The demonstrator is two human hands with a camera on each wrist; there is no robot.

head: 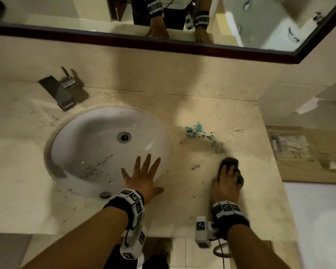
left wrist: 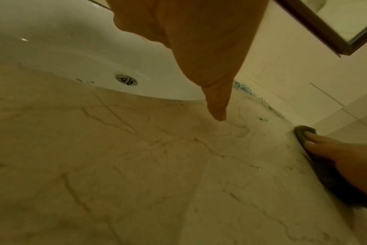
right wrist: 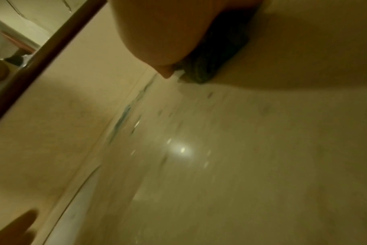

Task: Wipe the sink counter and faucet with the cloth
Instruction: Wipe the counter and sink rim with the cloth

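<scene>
My right hand (head: 228, 178) presses a dark cloth (head: 230, 161) flat on the beige marble counter (head: 202, 200), right of the sink. Its fingers (left wrist: 311, 135) lie straight along the cloth (left wrist: 302, 131). The right wrist view is blurred and shows the cloth (right wrist: 220, 49) under my palm. Blue stains (head: 197, 132) spread over the counter just beyond the cloth. My left hand (head: 143, 176) is spread flat at the front rim of the white sink (head: 81, 133), holding nothing. The dark metal faucet (head: 59, 92) stands at the far left behind the basin, away from both hands.
Dark specks dot the basin's near wall (head: 97, 167), around a metal drain (head: 124, 137). A dark-framed mirror (head: 182, 45) runs above the backsplash. Past the counter's right edge sits a wooden tray (head: 303, 171) with a glass (head: 333, 166). Tiled floor (head: 182, 253) lies below the front edge.
</scene>
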